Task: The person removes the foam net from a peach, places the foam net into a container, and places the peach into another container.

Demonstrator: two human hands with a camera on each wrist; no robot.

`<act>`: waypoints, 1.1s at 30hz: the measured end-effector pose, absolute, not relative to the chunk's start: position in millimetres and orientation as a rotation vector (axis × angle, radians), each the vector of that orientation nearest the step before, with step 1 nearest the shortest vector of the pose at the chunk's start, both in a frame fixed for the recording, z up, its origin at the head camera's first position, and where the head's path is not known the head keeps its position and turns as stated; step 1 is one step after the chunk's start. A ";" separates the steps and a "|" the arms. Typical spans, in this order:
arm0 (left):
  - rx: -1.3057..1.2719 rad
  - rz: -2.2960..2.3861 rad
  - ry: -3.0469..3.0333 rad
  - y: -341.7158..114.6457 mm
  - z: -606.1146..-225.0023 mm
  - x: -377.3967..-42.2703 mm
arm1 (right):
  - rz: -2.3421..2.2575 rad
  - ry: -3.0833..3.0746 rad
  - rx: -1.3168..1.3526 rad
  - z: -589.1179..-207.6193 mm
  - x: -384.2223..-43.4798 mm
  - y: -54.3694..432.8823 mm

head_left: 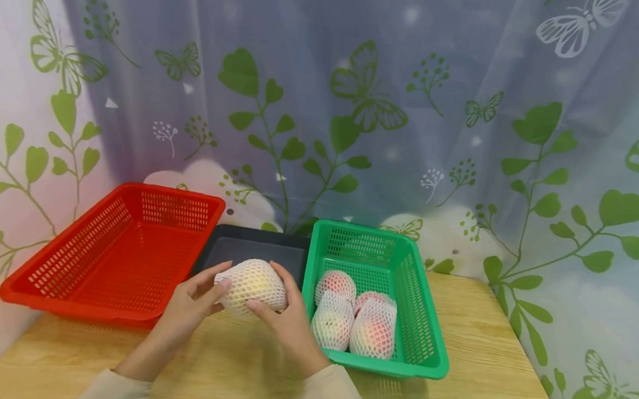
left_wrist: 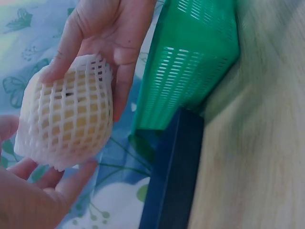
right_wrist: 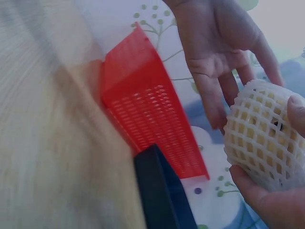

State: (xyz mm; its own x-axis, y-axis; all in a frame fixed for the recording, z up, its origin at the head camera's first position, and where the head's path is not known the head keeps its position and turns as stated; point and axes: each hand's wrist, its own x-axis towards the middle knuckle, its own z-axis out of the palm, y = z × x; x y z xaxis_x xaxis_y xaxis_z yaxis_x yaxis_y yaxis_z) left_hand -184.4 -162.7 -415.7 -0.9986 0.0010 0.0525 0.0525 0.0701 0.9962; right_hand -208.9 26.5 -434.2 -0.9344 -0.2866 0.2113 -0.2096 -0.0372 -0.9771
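Observation:
Above the table, in front of a dark tray (head_left: 259, 251), my right hand (head_left: 292, 326) holds a yellowish round fruit in a white foam net (head_left: 256, 287). Its thumb lies on the near side of the net, with fingers round the far side. A small dark spot shows through the mesh in both wrist views. My left hand (head_left: 190, 305) is at the fruit's left end, fingers spread and mostly straight in the right wrist view (right_wrist: 214, 52). Several red-and-yellow fruits in foam nets (head_left: 373, 335) lie in a green basket (head_left: 425, 320) to the right.
A red plastic basket (head_left: 146, 255) with slotted walls stands to the left, beside the dark tray. Wooden tabletop (head_left: 481, 362) extends in front and to the right. A patterned curtain (head_left: 305, 98) with butterflies and leaves hangs behind the containers.

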 end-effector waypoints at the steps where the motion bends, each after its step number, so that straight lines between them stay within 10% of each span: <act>1: -0.070 -2.082 -2.261 -162.1 -414.1 -184.5 | -2.153 2.127 -0.542 -430.3 -208.7 29.3; 33: -0.245 -1.983 -2.136 -144.3 -412.1 -187.2 | -2.187 1.982 -0.614 -432.1 -215.6 80.4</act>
State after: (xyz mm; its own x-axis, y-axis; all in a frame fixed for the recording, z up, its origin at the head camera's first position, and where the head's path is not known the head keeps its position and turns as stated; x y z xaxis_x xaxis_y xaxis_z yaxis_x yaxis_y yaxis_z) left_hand -187.2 -144.3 -412.1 -0.9626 -0.0252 0.2696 0.2670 0.0777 0.9606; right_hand -215.6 80.4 -432.1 -0.9093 -0.3584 0.2114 -0.1752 -0.1311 -0.9758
